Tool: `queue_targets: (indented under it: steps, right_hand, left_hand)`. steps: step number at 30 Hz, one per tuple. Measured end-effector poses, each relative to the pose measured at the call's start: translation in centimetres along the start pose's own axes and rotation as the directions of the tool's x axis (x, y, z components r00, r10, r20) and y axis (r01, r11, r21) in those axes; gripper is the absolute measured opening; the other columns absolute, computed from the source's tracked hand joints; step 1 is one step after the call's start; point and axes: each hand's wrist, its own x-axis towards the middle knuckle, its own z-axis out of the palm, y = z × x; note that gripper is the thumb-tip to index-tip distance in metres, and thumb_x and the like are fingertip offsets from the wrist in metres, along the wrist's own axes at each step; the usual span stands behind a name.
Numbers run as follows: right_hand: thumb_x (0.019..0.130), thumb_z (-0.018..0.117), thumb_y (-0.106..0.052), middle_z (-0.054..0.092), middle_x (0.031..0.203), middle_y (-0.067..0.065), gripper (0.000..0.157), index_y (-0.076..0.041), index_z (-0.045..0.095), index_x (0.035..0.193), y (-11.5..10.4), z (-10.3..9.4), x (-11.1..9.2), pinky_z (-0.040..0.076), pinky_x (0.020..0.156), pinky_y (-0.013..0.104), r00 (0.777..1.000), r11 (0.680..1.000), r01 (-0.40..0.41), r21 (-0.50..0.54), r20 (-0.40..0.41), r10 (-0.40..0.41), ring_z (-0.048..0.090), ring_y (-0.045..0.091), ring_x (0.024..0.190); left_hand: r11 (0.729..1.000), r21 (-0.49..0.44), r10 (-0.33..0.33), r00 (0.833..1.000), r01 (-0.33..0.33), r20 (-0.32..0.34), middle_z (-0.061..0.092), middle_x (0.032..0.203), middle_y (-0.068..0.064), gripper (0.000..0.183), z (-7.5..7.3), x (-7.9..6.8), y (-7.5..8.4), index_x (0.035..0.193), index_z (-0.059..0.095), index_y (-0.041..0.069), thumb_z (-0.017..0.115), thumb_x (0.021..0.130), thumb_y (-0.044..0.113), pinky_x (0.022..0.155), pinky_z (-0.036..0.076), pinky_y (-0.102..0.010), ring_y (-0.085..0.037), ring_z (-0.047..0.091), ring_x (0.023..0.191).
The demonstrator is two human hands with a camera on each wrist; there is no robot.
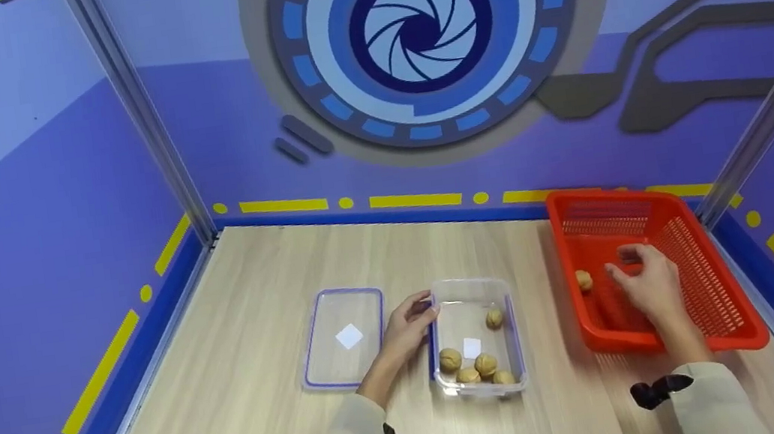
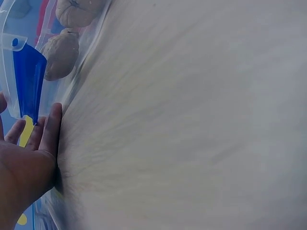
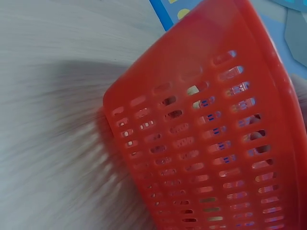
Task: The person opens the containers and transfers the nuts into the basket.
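Note:
My left hand (image 1: 406,326) rests against the left side of a clear plastic food container (image 1: 469,289), fingers fairly straight. In the left wrist view, its fingertips are beside the container's blue latch (image 2: 29,79). Several walnuts (image 1: 485,364) lie in the container, mostly along its near end, with one farther back at the right. Over the red basket (image 1: 730,290) hovers my right hand (image 1: 652,284), thumb and fingers apart with nothing visible between them. A single walnut (image 1: 584,281) is at the basket's left wall. The right wrist view mostly shows the basket's slotted side, hiding that hand.
The container's clear lid (image 1: 325,316) with a purple-blue rim lies flat on the wooden table (image 1: 246,290), left of the container. Purple panels (image 1: 216,135) and metal posts (image 1: 140,100) enclose the back and sides. The basket stands close to the right wall.

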Motion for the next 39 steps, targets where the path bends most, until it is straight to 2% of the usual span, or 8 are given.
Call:
queue_targets:
  steps: [3, 9, 12, 17, 21, 25, 33, 39]
  right_hand:
    - [0.097, 0.079, -0.017, 0.069, 0.121, 0.022, 0.036, 0.002, 0.069, 0.127, -0.4, 0.1, 0.0, 0.050, 0.094, 0.048, 0.998, 1.000, 0.028, 0.004, -0.051, -0.028, 0.064, 0.038, 0.114]
    - [0.097, 0.080, -0.019, 0.070, 0.121, 0.016, 0.034, -0.002, 0.071, 0.125, -2.2, -0.5, -0.2, 0.043, 0.087, 0.016, 0.994, 0.997, 0.043, 0.062, -0.101, -0.037, 0.067, 0.034, 0.113]
    - [0.096, 0.081, -0.019, 0.071, 0.120, 0.016, 0.035, -0.002, 0.071, 0.125, -3.5, -0.7, -0.3, 0.041, 0.087, 0.011, 0.993, 0.993, 0.078, 0.091, -0.099, -0.069, 0.067, 0.034, 0.112]
    - [0.095, 0.082, -0.016, 0.071, 0.120, 0.015, 0.035, -0.001, 0.071, 0.125, -6.2, -0.3, -0.5, 0.044, 0.093, 0.016, 0.984, 0.978, 0.160, 0.132, -0.097, -0.148, 0.066, 0.032, 0.113]
    - [0.094, 0.083, -0.012, 0.071, 0.120, 0.016, 0.036, 0.001, 0.070, 0.124, -8.2, 0.7, -0.9, 0.049, 0.099, 0.031, 0.972, 0.961, 0.234, 0.145, -0.071, -0.226, 0.065, 0.032, 0.114]
    - [0.090, 0.085, -0.008, 0.070, 0.118, 0.015, 0.037, 0.001, 0.071, 0.123, -9.9, 2.2, -1.4, 0.053, 0.099, 0.045, 0.956, 0.946, 0.293, 0.140, -0.026, -0.292, 0.066, 0.032, 0.112]
    - [0.082, 0.092, -0.007, 0.072, 0.114, 0.014, 0.041, 0.001, 0.073, 0.118, -12.5, 4.8, -2.5, 0.057, 0.094, 0.051, 0.904, 0.898, 0.422, 0.124, 0.020, -0.428, 0.069, 0.032, 0.106]
    - [0.084, 0.090, -0.009, 0.072, 0.114, 0.015, 0.041, -0.001, 0.072, 0.120, -13.9, 6.7, -3.2, 0.057, 0.095, 0.052, 0.876, 0.876, 0.464, 0.133, 0.081, -0.476, 0.068, 0.033, 0.108]
  left_hand:
    - [1.000, -0.002, 0.005, 1.000, -0.005, -0.006, 0.065, 0.131, -0.026, 0.048, 0.0, 0.1, 0.0, 0.146, 0.056, -0.005, 0.069, 0.103, 0.012, 0.089, 0.059, -0.040, -0.020, 0.067, 0.106]
    - [1.000, -0.002, -0.007, 1.000, 0.007, -0.001, 0.065, 0.131, -0.023, 0.049, 0.0, 0.2, 0.2, 0.146, 0.056, -0.005, 0.070, 0.102, 0.012, 0.088, 0.058, -0.035, -0.019, 0.067, 0.106]
    - [1.000, 0.015, -0.018, 1.000, 0.018, -0.004, 0.066, 0.131, -0.021, 0.049, 0.0, 0.2, 0.2, 0.146, 0.057, -0.003, 0.071, 0.102, 0.015, 0.091, 0.058, -0.038, -0.020, 0.066, 0.107]
    - [0.999, 0.037, -0.007, 1.000, 0.008, -0.006, 0.066, 0.131, -0.023, 0.050, 0.0, 0.1, 0.3, 0.146, 0.057, -0.004, 0.071, 0.102, 0.015, 0.095, 0.058, -0.044, -0.023, 0.067, 0.109]
    - [1.000, 0.025, 0.006, 1.000, -0.006, 0.007, 0.065, 0.132, -0.026, 0.050, 0.0, 0.0, 0.4, 0.146, 0.055, -0.006, 0.069, 0.103, 0.013, 0.094, 0.057, -0.041, -0.025, 0.066, 0.111]
    - [1.000, 0.012, -0.002, 1.000, 0.001, 0.022, 0.064, 0.134, -0.028, 0.050, -0.1, 0.1, 0.4, 0.147, 0.053, -0.007, 0.068, 0.103, 0.012, 0.090, 0.057, -0.035, -0.024, 0.065, 0.111]
    - [0.999, 0.038, -0.010, 1.000, 0.009, 0.015, 0.064, 0.134, -0.026, 0.051, -0.3, 0.5, 0.2, 0.146, 0.055, -0.006, 0.070, 0.102, 0.012, 0.099, 0.056, -0.041, -0.028, 0.067, 0.116]
    - [0.999, 0.040, -0.024, 0.999, 0.024, 0.021, 0.064, 0.136, -0.025, 0.053, -0.1, 0.2, 0.1, 0.148, 0.053, -0.006, 0.070, 0.103, 0.016, 0.095, 0.057, -0.037, -0.027, 0.065, 0.115]
